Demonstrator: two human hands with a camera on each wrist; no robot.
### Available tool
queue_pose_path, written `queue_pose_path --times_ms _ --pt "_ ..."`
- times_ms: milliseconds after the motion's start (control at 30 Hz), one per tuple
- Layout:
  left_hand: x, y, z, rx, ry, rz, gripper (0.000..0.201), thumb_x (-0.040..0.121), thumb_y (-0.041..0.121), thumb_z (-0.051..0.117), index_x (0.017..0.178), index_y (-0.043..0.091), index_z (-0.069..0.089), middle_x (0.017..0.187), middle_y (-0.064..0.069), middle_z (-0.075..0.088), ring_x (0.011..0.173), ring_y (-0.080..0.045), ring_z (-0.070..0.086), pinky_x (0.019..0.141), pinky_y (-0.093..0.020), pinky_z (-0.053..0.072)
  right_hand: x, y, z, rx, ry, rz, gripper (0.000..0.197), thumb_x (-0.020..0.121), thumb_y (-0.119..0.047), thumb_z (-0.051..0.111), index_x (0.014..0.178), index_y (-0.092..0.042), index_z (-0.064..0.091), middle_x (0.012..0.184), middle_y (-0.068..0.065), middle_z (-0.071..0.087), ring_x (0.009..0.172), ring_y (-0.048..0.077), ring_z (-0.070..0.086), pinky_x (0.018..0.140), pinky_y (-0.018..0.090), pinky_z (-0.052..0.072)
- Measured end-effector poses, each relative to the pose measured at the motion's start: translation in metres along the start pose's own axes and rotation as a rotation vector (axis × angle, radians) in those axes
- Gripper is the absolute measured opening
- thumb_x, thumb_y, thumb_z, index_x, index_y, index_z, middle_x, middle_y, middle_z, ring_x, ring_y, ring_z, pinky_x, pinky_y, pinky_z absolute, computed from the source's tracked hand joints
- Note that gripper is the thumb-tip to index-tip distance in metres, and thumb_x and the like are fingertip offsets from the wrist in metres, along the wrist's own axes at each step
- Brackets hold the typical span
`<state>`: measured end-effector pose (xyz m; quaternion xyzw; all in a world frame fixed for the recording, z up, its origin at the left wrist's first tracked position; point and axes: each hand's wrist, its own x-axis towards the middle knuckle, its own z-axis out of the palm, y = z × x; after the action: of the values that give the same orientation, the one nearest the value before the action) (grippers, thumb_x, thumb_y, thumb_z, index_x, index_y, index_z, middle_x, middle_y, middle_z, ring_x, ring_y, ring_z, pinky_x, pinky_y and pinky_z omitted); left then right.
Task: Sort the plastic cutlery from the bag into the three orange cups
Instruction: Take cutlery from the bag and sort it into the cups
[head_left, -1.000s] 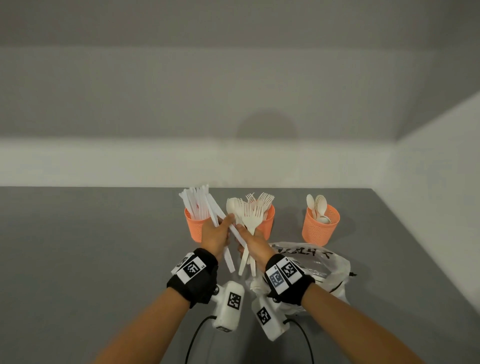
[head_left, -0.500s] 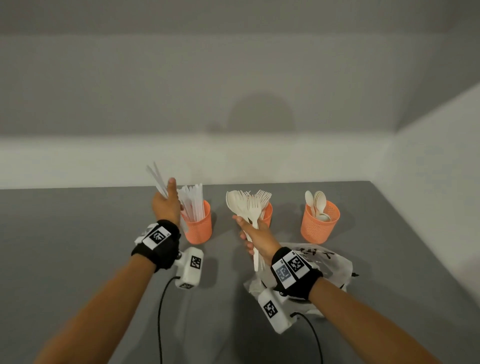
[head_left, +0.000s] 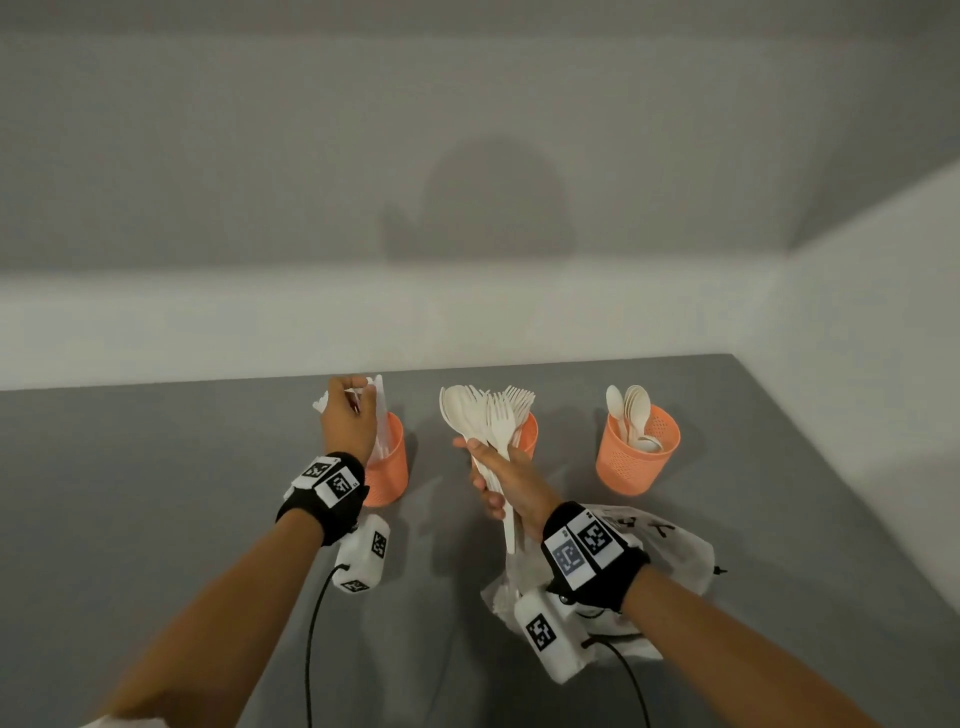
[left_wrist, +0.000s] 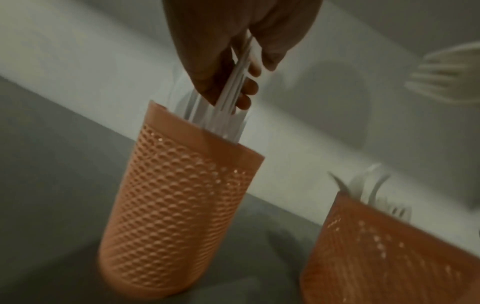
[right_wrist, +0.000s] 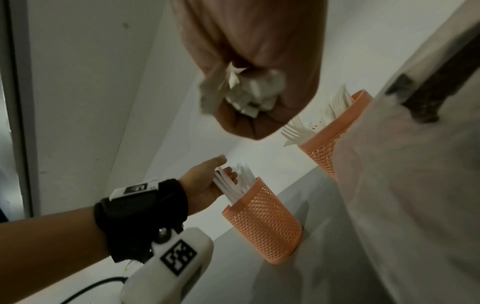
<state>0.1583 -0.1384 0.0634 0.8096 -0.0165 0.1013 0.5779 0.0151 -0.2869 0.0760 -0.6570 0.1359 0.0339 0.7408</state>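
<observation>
Three orange mesh cups stand in a row on the grey table. My left hand grips a few white knives with their lower ends inside the left cup, which holds more knives. My right hand grips a bunch of white spoons and forks, held upright in front of the middle cup, which holds forks. The right cup holds spoons. The white plastic bag lies under my right wrist.
A white wall runs behind the cups and another along the table's right edge. Cables trail from both wrist cameras toward the near edge. Bare grey table stretches to the left of the cups.
My left hand took the knives out of the bunch, swung left and brought them down into the left cup. My right hand kept the spoons and forks, staying before the middle cup.
</observation>
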Motion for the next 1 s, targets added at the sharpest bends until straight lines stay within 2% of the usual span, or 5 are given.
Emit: queue_pose_path --times_ms 200,333,467,767,1000 --pt "-0.006 0.000 -0.005 0.256 -0.015 0.216 0.025 0.094 0.008 0.044 0.113 -0.005 0.057 0.117 -0.022 0.055 0.107 -0.033 0.053 0.089 -0.029 0.039 0.002 0.000 0.004 0.007 -0.033 -0.009 0.025 0.098 -0.033 0.041 0.114 -0.020 0.056 0.059 -0.001 0.040 0.037 0.003 0.036 0.039 0.018 0.033" --pt "-0.024 0.026 -0.008 0.149 0.026 0.342 0.024 0.095 0.009 0.045 0.112 0.001 0.059 0.117 -0.011 0.055 0.105 -0.015 0.051 0.089 -0.017 0.035 0.000 -0.001 0.008 0.065 -0.030 -0.009 0.022 0.099 -0.033 0.040 0.112 -0.024 0.055 0.058 -0.001 0.038 0.035 0.003 0.040 0.037 0.017 0.036" --pt "-0.052 0.045 0.000 -0.078 -0.082 0.159 0.021 0.094 0.010 0.047 0.111 0.006 0.058 0.094 -0.001 0.059 0.081 -0.008 0.056 0.070 -0.003 0.040 -0.002 0.003 0.009 0.115 -0.004 0.015 0.018 0.098 -0.036 0.042 0.106 -0.027 0.056 0.059 0.000 0.038 0.034 0.004 0.036 0.036 0.016 0.033" --pt "-0.098 0.055 0.015 -0.294 -0.446 -0.229 0.020 0.098 0.020 0.041 0.090 0.008 0.055 0.077 -0.002 0.058 0.070 -0.014 0.055 0.063 -0.027 0.047 -0.022 0.007 0.004 0.238 0.015 0.020 0.018 0.097 -0.034 0.045 0.104 -0.022 0.056 0.055 -0.001 0.043 0.031 0.004 0.032 0.033 0.015 0.028" --pt "-0.114 0.058 0.017 -0.338 -0.478 -0.257 0.019 0.095 0.017 0.048 0.079 0.011 0.056 0.070 -0.003 0.057 0.066 -0.014 0.056 0.052 -0.018 0.048 -0.039 0.009 -0.003 0.267 -0.021 0.055 0.021 0.096 -0.033 0.045 0.095 -0.014 0.055 0.058 -0.001 0.049 0.034 0.004 0.038 0.036 0.017 0.034"
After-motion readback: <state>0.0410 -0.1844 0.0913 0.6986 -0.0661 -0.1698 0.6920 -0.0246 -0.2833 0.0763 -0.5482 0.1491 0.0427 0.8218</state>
